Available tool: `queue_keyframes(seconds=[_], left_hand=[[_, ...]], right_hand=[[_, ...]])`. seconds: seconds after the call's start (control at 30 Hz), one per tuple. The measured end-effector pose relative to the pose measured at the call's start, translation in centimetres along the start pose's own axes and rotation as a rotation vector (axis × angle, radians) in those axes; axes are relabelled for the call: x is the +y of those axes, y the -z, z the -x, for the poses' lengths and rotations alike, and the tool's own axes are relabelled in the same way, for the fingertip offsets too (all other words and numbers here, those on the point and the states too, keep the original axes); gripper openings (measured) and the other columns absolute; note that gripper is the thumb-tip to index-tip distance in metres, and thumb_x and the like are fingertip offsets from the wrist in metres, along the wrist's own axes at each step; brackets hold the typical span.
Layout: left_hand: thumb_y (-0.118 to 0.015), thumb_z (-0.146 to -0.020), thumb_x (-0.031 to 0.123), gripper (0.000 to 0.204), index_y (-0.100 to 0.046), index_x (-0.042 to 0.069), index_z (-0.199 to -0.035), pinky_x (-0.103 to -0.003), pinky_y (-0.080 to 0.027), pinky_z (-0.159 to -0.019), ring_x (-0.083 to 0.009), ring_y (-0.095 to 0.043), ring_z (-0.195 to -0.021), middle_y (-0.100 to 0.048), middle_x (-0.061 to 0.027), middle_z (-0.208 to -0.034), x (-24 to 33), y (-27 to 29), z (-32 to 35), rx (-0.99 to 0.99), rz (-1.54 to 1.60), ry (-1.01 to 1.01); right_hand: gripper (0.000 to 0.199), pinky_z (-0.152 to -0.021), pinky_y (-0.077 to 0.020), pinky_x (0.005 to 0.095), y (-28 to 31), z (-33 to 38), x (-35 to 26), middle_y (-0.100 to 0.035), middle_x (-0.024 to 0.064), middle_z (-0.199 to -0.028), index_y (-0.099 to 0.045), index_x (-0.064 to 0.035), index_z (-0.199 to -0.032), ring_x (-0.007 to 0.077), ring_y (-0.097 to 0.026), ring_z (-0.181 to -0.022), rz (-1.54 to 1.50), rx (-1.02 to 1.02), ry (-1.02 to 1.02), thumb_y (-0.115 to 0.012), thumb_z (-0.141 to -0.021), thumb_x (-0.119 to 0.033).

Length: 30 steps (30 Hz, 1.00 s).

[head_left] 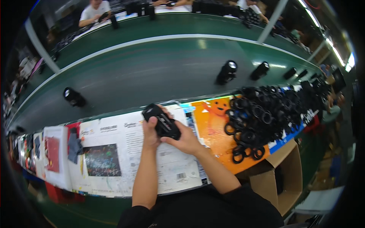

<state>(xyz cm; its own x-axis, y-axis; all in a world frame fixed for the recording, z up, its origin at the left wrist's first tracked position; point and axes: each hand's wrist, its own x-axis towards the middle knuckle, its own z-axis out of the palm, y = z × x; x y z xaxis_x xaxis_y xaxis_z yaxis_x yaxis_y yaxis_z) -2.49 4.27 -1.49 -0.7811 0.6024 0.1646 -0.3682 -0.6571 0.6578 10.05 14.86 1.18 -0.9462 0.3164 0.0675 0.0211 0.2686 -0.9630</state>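
Note:
Both my hands hold a black, rounded cylindrical device (162,122), tilted over the white printed sheet (167,171). It looks like a small portable speaker with light printing on its side. My left hand (151,135) grips the near left side, thumb up against its body. The fingers of my right hand (185,137) wrap the right end and far side, with the thumb along the near edge. Part of the device is hidden behind my fingers.
To the right, a heap of black rings (262,114) lies on an orange sheet (213,129). Across the grey conveyor belt (152,72) stand several similar black cylinders (227,71). Near right is an open cardboard box (291,178). A dark cloth (74,146) lies left; people sit opposite.

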Motion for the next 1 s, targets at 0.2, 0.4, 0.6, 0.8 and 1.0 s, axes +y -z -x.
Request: queue_keyframes(seconds=[0.2, 0.4, 0.6, 0.8, 1.0], left_hand=[[-0.087, -0.088, 0.046, 0.071, -0.058, 0.001, -0.134, -0.04, -0.063, -0.093, -0.0266, -0.072, -0.103, -0.07, -0.0131, -0.112, -0.2, -0.3, 0.2, -0.058, -0.011, 0.058], [-0.088, -0.087, 0.048, 0.07, -0.06, 0.001, -0.132, -0.04, -0.064, -0.091, -0.0265, -0.073, -0.101, -0.071, -0.013, -0.111, -0.2, -0.7, 0.0, -0.061, -0.036, 0.07], [-0.092, -0.083, 0.049, 0.076, -0.059, 0.0, -0.132, -0.041, -0.064, -0.09, -0.0262, -0.073, -0.102, -0.071, -0.0127, -0.112, 0.8, 0.4, 0.7, -0.095, -0.249, 0.076], [-0.093, -0.085, 0.019, 0.071, -0.053, 0.007, -0.142, -0.036, -0.06, -0.096, -0.0214, -0.071, -0.111, -0.072, -0.0118, -0.12, -0.5, -1.6, 0.6, -0.228, -0.285, 0.15], [-0.096, -0.082, 0.026, 0.079, -0.047, 0.01, -0.142, -0.036, -0.058, -0.102, -0.0219, -0.071, -0.114, -0.071, -0.0127, -0.123, -1.3, -0.8, 1.4, -0.189, -0.291, 0.085]], right_hand=[[0.072, -0.099, -0.0559, 0.0394, 0.4, 0.7, 0.1, -0.073, 0.0219, -0.122, -0.059, 0.0046, -0.135, 0.0311, -0.073, -0.112, -0.029, -0.034, -0.06, -0.089, -0.09, -0.042], [0.073, -0.1, -0.0556, 0.0375, 0.4, 0.8, 0.9, -0.072, 0.0199, -0.126, -0.058, 0.0046, -0.138, 0.0278, -0.072, -0.113, -0.023, -0.007, -0.031, -0.089, -0.09, -0.041], [0.028, -0.099, -0.0551, 0.0421, 7.6, 0.9, -0.4, -0.076, 0.0148, -0.116, -0.078, -0.0037, -0.112, 0.032, -0.071, -0.108, 0.541, 0.224, 0.163, -0.081, -0.096, -0.026], [0.04, -0.089, -0.0511, 0.0474, 18.6, 3.2, 2.0, -0.069, 0.0185, -0.098, -0.08, -0.0014, -0.09, 0.0373, -0.064, -0.099, 1.405, 0.52, -0.227, -0.076, -0.097, -0.041], [0.028, -0.097, -0.0507, 0.0442, 17.4, 2.7, 2.3, -0.069, 0.0135, -0.111, -0.081, -0.0016, -0.104, 0.0333, -0.063, -0.106, 1.149, 0.344, -0.002, -0.088, -0.083, -0.019]])
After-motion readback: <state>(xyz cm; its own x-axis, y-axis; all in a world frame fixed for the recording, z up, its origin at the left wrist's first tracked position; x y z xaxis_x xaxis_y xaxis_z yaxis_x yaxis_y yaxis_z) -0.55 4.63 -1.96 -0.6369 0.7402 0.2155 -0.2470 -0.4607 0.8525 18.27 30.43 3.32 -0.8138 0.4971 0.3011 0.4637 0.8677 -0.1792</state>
